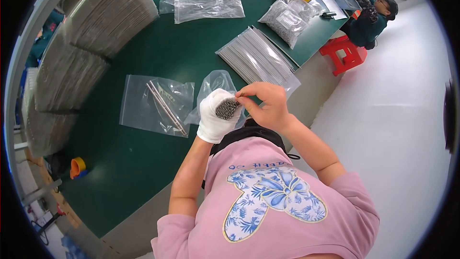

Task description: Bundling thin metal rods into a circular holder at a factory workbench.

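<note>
My left hand (213, 117), in a white glove, is closed around a bundle of thin metal tubes (226, 109) whose round ends face up toward me. My bare right hand (266, 105) pinches at the bundle's right edge with thumb and forefinger; whatever is between the fingertips is too small to name. A clear plastic bag (215, 80) shows behind the gloved hand. Left of it, another clear bag (136, 103) lies flat on the green table, with a few slim metal rods (165, 105) on it.
Bagged rods (258, 57) lie beyond my hands, near bags of small grey parts (286, 18). Stacks of wrapped grey goods (110, 12) line the left side. Orange tape (77, 167) sits at the near left. A co-worker (371, 24) sits on a red stool (342, 55).
</note>
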Tool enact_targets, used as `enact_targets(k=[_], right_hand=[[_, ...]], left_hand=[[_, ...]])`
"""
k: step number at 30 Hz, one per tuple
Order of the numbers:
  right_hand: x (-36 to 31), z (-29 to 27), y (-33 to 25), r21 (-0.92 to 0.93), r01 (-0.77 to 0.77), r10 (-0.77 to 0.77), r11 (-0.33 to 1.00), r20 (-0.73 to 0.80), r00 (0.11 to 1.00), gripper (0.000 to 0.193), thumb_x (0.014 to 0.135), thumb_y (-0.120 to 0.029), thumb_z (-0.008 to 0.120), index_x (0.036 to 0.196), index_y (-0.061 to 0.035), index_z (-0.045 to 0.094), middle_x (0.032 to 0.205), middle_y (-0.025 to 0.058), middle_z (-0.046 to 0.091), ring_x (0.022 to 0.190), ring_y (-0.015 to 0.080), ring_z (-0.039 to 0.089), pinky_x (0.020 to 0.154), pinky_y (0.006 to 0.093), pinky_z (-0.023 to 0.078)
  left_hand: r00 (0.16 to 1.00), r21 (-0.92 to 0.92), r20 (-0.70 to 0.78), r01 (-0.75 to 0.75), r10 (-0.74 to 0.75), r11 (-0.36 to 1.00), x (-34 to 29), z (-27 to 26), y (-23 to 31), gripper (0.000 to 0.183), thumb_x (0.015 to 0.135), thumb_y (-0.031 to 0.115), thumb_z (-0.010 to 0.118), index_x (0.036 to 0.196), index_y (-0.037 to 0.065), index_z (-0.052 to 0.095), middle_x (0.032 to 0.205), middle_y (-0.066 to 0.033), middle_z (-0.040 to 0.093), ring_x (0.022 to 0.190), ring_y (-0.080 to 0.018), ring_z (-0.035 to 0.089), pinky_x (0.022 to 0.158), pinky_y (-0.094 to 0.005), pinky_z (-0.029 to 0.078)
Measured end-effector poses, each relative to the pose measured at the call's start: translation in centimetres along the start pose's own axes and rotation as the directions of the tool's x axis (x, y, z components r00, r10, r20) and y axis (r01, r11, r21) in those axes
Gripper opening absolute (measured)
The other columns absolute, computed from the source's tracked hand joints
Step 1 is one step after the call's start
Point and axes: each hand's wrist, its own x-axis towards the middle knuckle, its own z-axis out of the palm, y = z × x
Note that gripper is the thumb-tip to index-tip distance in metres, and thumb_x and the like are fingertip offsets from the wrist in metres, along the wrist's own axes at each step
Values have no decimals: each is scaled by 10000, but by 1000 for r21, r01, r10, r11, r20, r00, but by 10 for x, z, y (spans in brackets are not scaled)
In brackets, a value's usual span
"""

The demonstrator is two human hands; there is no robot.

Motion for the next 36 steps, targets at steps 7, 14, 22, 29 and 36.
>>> enact_targets(k=[7, 14, 22, 29, 36], right_hand=[[-8, 1, 2, -242, 259, -261, 935, 25, 965, 170, 644, -13, 673, 790, -89, 633, 723, 73, 621, 664, 268, 618, 629, 367, 515], [-17, 13, 12, -148, 245, -261, 958, -99, 960, 150, 681, -57, 694, 812, -84, 626, 745, 52, 622, 674, 261, 609, 669, 348, 520], [-17, 8, 14, -206, 176, -202, 963, -112, 973, 125, 706, -64, 689, 814, -84, 628, 757, 34, 632, 673, 242, 612, 641, 333, 508], [-14, 16, 12, -254, 141, -184, 957, -153, 971, 102, 723, -95, 680, 807, -85, 623, 753, 27, 629, 652, 224, 605, 609, 323, 493], [-8, 11, 5, -245, 131, -155, 961, -81, 985, 72, 750, -133, 660, 788, -96, 612, 715, 14, 599, 647, 222, 590, 626, 324, 485]], left_hand=[[1000, 19, 30, -7, 6, 1000, -2, 5, -6, 221, 620, 47, 713, 813, 68, 607, 751, -105, 587, 682, -294, 582, 625, -351, 466], [999, -1, -24, 32, -32, 999, -15, 6, -10, 193, 681, 77, 719, 807, 60, 573, 753, -69, 558, 654, -229, 551, 627, -309, 444], [998, 7, -54, 36, -36, 999, -18, 7, -19, 234, 716, 34, 695, 930, 20, 603, 848, -88, 623, 743, -185, 599, 707, -285, 476], [988, 6, -148, 47, -46, 999, -21, 8, -21, 249, 717, 4, 702, 945, 6, 602, 869, -74, 637, 759, -160, 596, 723, -284, 481], [987, 4, -142, 75, -74, 997, -24, 3, -30, 238, 733, 31, 712, 934, -9, 592, 863, -78, 637, 759, -164, 588, 714, -295, 480]])
